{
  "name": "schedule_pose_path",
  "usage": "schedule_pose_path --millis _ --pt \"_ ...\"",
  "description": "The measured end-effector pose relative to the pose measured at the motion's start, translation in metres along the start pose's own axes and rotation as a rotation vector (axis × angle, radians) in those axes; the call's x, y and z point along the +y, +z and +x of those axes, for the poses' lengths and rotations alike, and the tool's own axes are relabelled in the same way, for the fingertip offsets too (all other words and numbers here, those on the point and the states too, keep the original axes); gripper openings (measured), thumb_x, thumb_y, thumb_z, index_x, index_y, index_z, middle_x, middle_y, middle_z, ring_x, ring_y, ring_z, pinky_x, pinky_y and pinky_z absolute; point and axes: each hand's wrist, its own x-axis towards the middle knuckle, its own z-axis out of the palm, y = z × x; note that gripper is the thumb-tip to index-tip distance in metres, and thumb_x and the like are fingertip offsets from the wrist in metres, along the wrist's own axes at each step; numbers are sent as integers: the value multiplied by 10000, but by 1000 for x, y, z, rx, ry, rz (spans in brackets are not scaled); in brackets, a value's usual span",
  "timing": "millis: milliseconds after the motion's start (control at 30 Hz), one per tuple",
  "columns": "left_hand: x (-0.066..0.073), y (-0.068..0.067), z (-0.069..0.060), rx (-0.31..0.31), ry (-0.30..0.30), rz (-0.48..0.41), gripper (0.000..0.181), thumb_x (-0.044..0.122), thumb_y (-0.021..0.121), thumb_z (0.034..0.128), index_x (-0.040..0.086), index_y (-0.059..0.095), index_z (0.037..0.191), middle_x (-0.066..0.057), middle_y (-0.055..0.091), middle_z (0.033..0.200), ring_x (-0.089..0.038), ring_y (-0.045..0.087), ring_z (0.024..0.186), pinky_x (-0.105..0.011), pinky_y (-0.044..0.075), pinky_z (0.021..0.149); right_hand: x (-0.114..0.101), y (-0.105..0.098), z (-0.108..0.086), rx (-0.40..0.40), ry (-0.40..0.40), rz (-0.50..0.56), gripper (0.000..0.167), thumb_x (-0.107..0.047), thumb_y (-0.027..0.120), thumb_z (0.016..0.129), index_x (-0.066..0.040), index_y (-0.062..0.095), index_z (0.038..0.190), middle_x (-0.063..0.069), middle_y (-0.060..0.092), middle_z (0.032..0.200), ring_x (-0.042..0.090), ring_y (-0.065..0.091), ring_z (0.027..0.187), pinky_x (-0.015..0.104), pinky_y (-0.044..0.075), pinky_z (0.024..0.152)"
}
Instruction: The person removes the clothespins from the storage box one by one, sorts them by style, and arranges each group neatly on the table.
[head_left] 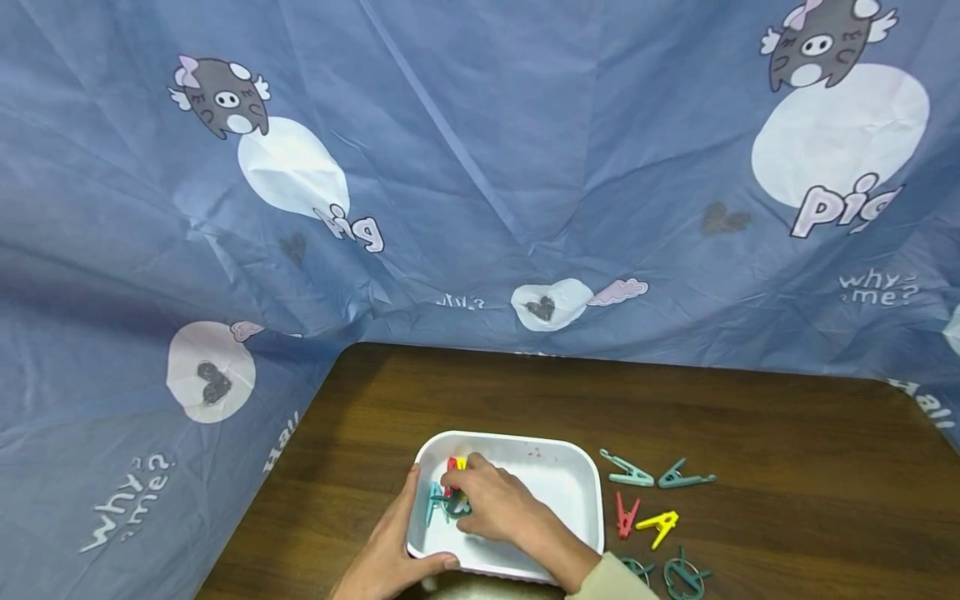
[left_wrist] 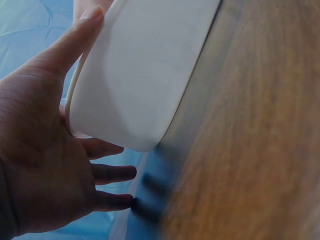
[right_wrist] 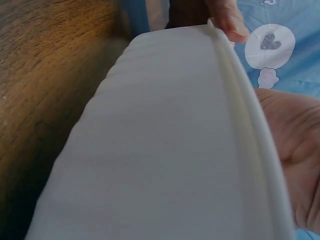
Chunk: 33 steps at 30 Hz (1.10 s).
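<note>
A white plastic bin (head_left: 547, 500) stands on the table with several small clips inside its left end. My left hand (head_left: 393, 542) spans the bin's near left corner, its thumb along the near rim; in the left wrist view, its other fingers (left_wrist: 115, 174) stretch out straight and spread. Inside the bin, my right hand (head_left: 498, 504) has its bent fingers and thumb around a dark green round clip (head_left: 454, 503). Beside that clip lie a light blue clothespin (head_left: 432, 502), a red clothespin (head_left: 451, 467) and a yellow clothespin (head_left: 461, 463), partly hidden by the fingers.
Right of the bin on the brown table (head_left: 787, 467) lie two grey-green clothespins (head_left: 632, 475), a red clothespin (head_left: 626, 515), a yellow clothespin (head_left: 660, 527) and two dark green round clips (head_left: 685, 577). A blue printed cloth (head_left: 480, 167) hangs behind and to the left.
</note>
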Motion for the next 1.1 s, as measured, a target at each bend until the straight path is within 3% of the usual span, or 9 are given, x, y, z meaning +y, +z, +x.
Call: schedule_pose_path --millis 400,667,1100 --pt "-2 1 0 -1 21 9 1240 502 850 743 26 100 1606 -295 356 1577 -461 421 1410 -564 438 1098 0 13 5 8 25 -45 471 -159 854 697 -221 727 1145 1 591 977 75 530 771 223 458 590" --pt "-2 2 1 16 26 24 1245 499 859 729 19 114 1603 -302 371 1565 -458 435 1401 -564 438 1096 0 22 7 36 41 -51 416 -159 866 686 -231 735 1074 20 548 979 86 523 693 217 443 565" --pt "-2 3 2 15 10 28 1249 485 867 726 19 111 1603 -303 365 1568 -464 435 1398 -594 434 1085 3 36 11 68 69 -74 410 -174 872 696 -217 734 1080 42 528 1015 100 559 717 221 483 612"
